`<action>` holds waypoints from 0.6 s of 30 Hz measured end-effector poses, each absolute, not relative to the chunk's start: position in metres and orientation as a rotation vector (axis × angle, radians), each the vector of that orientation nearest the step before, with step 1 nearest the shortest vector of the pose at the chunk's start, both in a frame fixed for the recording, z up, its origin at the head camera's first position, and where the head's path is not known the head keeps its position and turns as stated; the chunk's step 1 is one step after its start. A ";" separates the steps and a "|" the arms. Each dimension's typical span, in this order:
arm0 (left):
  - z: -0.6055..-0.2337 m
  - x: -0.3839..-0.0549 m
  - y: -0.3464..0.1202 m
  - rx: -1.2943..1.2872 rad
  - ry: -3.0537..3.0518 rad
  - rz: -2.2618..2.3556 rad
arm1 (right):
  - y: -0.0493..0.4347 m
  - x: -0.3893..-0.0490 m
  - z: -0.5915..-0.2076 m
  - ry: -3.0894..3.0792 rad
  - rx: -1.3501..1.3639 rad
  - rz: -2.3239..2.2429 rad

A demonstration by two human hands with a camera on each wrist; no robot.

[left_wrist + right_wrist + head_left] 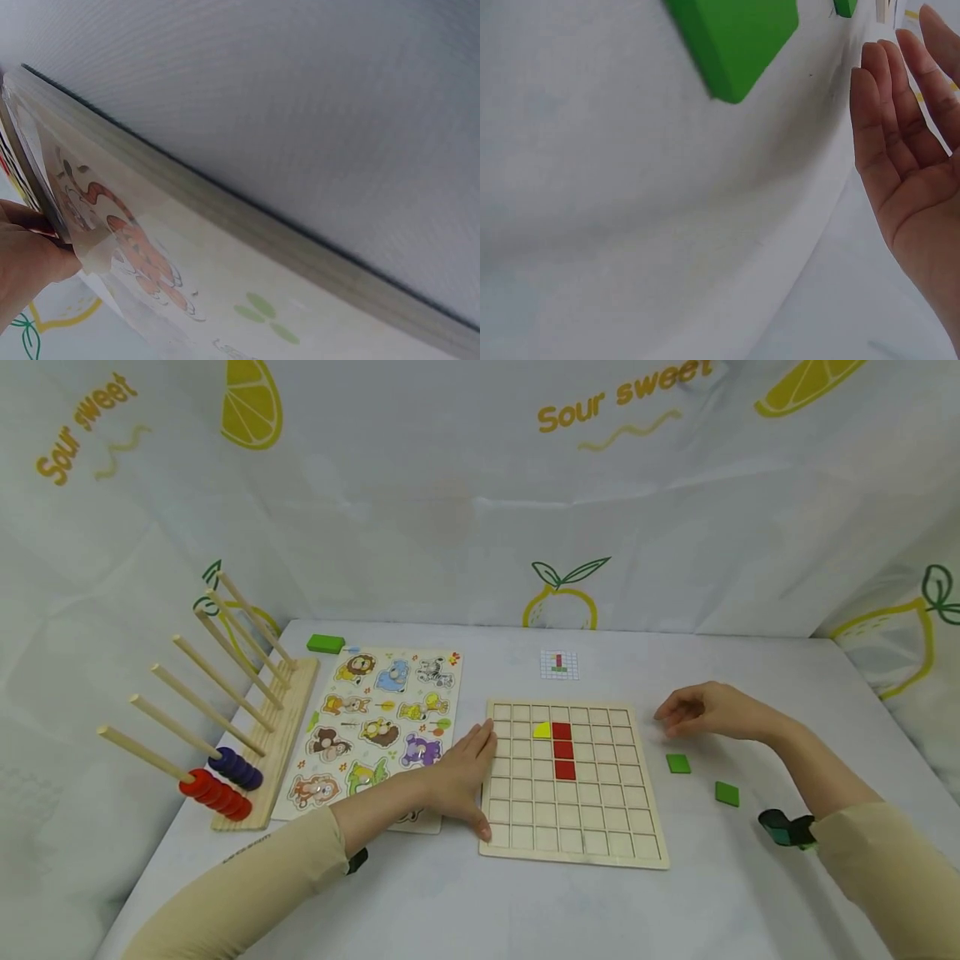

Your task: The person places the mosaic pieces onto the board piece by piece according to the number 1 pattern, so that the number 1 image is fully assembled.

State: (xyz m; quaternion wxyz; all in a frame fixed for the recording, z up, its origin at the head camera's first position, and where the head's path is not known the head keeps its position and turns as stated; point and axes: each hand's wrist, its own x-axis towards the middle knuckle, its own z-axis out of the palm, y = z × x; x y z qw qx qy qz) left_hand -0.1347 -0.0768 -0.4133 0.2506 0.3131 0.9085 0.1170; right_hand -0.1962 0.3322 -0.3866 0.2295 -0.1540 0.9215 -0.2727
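A wooden grid board (525,839) lies flat in the middle of the table. Three red square tiles (562,749) form a column in its cells, with a yellow rounded tile (542,730) left of the top one. My left hand (457,777) rests along the board's left edge, fingers and thumb spread. To the right of the board my right hand (701,708) hovers above the table, fingers loosely bent and holding nothing. Below it lie two green square tiles, the nearer-to-hand green tile (678,764) and another green tile (727,793); the right wrist view shows a green tile (742,37) close up.
Behind the board lies a small printed pattern card (559,665). On the left are an animal puzzle board (390,702), partly under my left forearm, a green block (326,644), and a wooden peg rack (281,735) with red rings (216,795) and blue rings (236,767).
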 end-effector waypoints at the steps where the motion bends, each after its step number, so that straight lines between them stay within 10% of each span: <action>1: -0.413 -0.134 -0.077 0.852 2.472 0.317 | 0.334 -0.196 -0.388 2.517 -0.423 -0.748; 18: -0.414 -0.135 -0.076 0.850 2.478 0.321 | 0.350 -0.191 -0.401 2.242 -0.609 -0.905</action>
